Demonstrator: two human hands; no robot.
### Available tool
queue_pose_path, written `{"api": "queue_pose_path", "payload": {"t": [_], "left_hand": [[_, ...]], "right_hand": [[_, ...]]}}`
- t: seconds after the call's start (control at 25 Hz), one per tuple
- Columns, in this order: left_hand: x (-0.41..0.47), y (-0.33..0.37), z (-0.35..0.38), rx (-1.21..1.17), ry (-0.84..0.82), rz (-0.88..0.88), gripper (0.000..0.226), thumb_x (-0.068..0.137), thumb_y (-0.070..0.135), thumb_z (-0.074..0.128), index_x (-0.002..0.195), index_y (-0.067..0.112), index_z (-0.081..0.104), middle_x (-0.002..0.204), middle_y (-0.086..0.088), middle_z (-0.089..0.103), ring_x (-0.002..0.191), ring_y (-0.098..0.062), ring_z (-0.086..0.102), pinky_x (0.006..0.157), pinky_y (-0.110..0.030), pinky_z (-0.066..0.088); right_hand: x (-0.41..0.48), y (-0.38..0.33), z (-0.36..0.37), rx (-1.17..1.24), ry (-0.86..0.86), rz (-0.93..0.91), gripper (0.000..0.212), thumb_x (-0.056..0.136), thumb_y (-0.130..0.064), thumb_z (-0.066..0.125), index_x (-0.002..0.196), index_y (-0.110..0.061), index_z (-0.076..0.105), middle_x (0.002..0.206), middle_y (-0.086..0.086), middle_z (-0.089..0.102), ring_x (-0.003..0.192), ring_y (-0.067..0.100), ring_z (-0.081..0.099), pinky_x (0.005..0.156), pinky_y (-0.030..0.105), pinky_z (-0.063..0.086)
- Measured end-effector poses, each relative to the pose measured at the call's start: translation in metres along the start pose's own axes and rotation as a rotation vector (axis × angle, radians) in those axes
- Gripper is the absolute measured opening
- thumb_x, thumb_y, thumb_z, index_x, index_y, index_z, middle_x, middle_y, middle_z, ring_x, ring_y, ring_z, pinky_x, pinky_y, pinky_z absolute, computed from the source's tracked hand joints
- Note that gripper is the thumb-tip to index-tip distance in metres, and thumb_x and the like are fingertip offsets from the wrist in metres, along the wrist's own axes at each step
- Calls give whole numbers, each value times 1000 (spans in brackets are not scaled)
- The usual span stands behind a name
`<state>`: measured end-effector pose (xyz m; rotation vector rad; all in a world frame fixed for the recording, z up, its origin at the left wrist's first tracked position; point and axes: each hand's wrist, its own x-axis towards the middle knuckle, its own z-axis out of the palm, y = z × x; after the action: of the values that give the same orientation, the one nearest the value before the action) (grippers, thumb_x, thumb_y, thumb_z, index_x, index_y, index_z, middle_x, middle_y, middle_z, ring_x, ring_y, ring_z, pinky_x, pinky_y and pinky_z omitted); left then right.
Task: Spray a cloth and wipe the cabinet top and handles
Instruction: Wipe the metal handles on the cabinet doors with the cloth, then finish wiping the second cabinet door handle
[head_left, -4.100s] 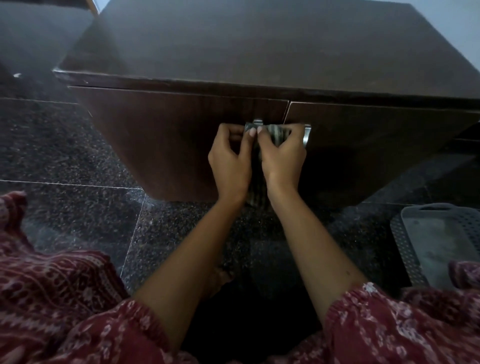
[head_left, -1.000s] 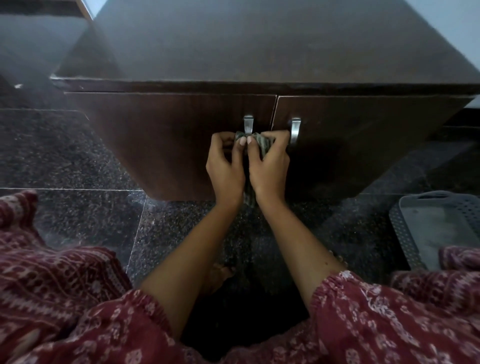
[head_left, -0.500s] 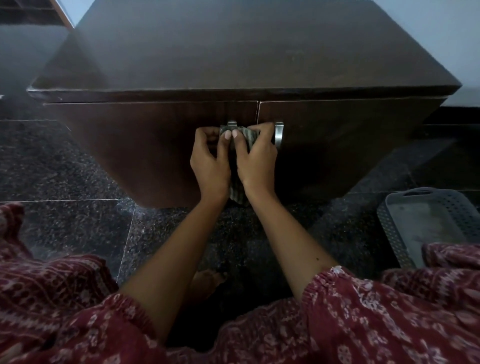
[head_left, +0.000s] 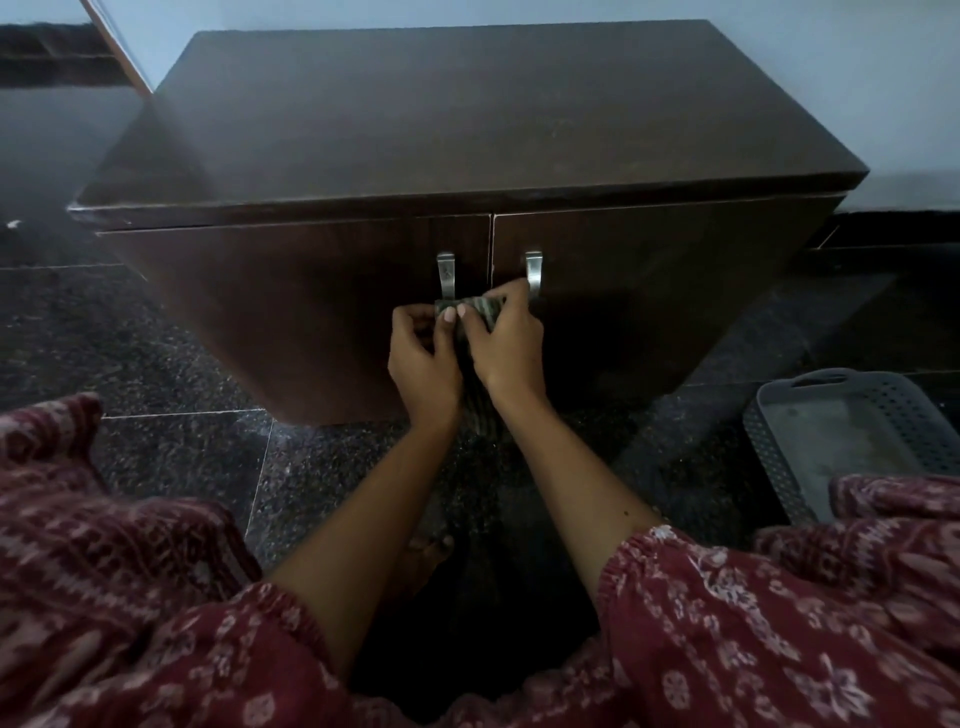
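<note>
Hands meet at the middle of the view, in front of the dark wooden cabinet (head_left: 467, 130). The left hand (head_left: 423, 358) and the right hand (head_left: 506, 345) each close their grip on the striped cloth (head_left: 480, 307), pinched between fingertips and thumbs, bunched at the top with the rest hanging down between the wrists. The cloth sits against the lower part of the door fronts, just below the two metal handles. The left handle (head_left: 445, 275) stands at 11 o'clock from the hands, its lower end touching or nearly touching the cloth; the right handle (head_left: 533, 271) stands at 1 o'clock, with the right fingertips just beside its lower end. Both doors are shut. A grey perforated basket (head_left: 779, 421) rests on the speckled dark floor (head_left: 171, 364) at 3 o'clock, well apart from the cabinet doors. Red patterned sleeves (head_left: 727, 623) fill the bottom edge.
</note>
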<state>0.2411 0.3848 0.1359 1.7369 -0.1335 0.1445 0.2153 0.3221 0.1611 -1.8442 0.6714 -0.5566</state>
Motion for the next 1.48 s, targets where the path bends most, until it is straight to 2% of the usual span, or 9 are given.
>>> {"api": "queue_pose_path", "payload": {"t": [0.24,0.36,0.56,0.72,0.88,1.0,1.16,1.4,1.48], "left_hand": [[-20,23,-11,37,-181,-105,22,92,27,53,103,7,53,74,13,49,67,1,48,49,-1,37],[-30,54,-9,24,-207,-218,19,92,30,53,101,14,53,76,11,50,76,-8,52,64,-18,44],[-67,102,14,-105,-481,-465,29,91,33,55,111,12,53,101,-3,61,93,-20,60,86,-42,53],[-108,127,46,-151,-801,-460,43,90,23,57,130,10,46,118,-5,59,94,-14,59,74,-27,51],[-153,127,89,-89,-950,-401,44,92,11,52,135,14,41,133,-4,53,114,-17,54,90,-31,47],[-177,128,132,-86,-1018,-358,44,93,4,48,136,13,41,134,-4,52,113,-16,54,86,-27,48],[-194,119,192,-121,-1046,-440,40,93,1,43,130,15,49,117,-2,58,98,-14,59,73,-24,52],[-210,84,300,47,-1261,-380,38,90,0,48,125,12,56,124,-11,61,105,-20,60,88,-32,51],[-211,66,338,172,-1352,-232,41,91,-3,44,130,11,52,131,-11,56,115,-21,56,94,-29,47]], "right_hand": [[-18,-2,-34,386,-112,459,39,81,-30,67,109,-4,61,104,11,67,91,22,64,80,34,55],[-31,-12,-69,551,-202,491,32,88,-26,58,112,-5,63,97,8,68,86,18,64,71,30,51],[-58,-1,-140,364,-170,420,38,96,-33,41,131,-18,44,128,2,53,113,20,52,95,40,45],[-65,18,-195,539,75,468,38,97,-29,39,130,-11,45,126,12,58,100,23,59,78,34,51],[-77,41,-243,695,202,524,40,93,-18,45,132,-11,43,128,15,56,109,29,58,91,43,51],[-82,60,-280,777,265,505,41,91,-12,42,132,-11,40,129,18,54,111,32,56,93,46,49],[-77,97,-310,780,322,500,45,93,-15,37,137,-22,32,128,12,53,95,22,59,69,36,53],[-45,173,-351,852,525,610,56,91,-9,41,141,-29,24,116,7,58,83,18,60,53,30,56],[-26,201,-356,779,600,631,60,91,-8,41,143,-29,20,125,8,55,94,23,61,69,38,58]]}}
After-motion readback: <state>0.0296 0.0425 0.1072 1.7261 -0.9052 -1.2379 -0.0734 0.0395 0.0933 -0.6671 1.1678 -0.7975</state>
